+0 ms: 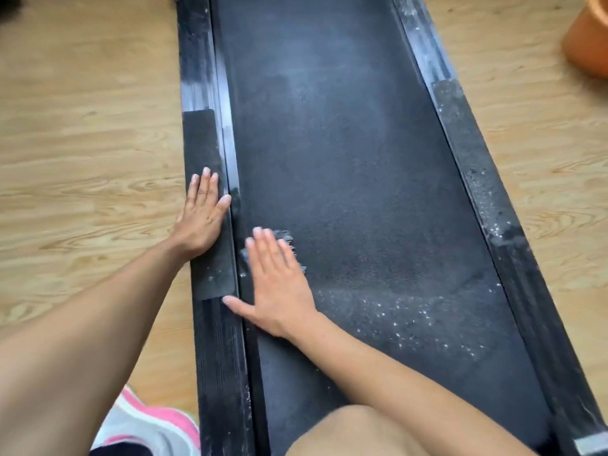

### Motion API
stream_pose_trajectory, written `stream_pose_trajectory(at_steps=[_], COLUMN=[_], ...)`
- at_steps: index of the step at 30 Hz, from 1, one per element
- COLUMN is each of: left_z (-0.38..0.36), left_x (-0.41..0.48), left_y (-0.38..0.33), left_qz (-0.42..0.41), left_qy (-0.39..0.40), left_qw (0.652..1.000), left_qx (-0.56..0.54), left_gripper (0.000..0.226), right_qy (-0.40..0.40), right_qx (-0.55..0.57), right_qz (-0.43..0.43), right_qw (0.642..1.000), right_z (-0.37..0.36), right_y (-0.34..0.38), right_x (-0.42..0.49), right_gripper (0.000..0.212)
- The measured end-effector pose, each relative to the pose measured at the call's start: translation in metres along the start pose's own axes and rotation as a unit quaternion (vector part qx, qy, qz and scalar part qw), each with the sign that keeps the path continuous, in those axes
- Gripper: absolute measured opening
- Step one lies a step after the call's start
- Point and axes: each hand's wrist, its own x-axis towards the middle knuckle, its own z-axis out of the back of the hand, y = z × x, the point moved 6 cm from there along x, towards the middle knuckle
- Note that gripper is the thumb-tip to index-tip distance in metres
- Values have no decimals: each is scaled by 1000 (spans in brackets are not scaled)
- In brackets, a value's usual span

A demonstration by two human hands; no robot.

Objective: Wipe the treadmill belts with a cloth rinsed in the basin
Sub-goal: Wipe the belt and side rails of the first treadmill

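Treadmill belt (pixel 345 143): dark, dust-speckled, centre.
Left hand (pixel 202 218): flat, fingers straight, on left side rail (pixel 200 136).
Cloth (pixel 284 236): grey, on belt's near-left part.
Right hand (pixel 279 284): flat, fingers straight, pressing cloth.
Basin (pixel 589 44): orange, far right.

Cloth (pixel 283 236) on belt (pixel 345 143), under right hand (pixel 279 284)

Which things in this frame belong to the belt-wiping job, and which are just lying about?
Job:
treadmill belt
grey cloth, pressed under the flat right hand
orange basin, cut off at the right edge
left hand, flat on the left side rail

Not the job:
pink-and-white shoe, lower left
wooden floor
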Motion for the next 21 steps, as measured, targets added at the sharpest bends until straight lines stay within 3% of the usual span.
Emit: stream_pose_trajectory(at_steps=[4,11,13,16,18,21], left_z=[4,1,-6,-15,-11,11], left_x=[-17,-82,-107,-129,-127,-116], left_y=[-10,-44,-45,-49,-52,-58], left_qz=[43,13,5,37,47,55], left_qy=[-15,-6,20,114,181,278], left_qw=[999,988,990,988,972,938], left_qx=[22,154,142,102,140,199], left_gripper=[75,86,96,132,153,159], right_qy=[-8,-34,-40,-14,-13,-22], right_qx=[-29,33,24,25,33,51], right_qz=[94,-113,-181,-231,-227,-228], right_qw=[995,993,982,973,973,972], right_z=[-6,16,23,26,25,28], right_y=[-11,-179,-247,-312,-317,-310], right_x=[-12,-96,-133,-174,-177,-173], right_gripper=[102,99,100,101,102,100])
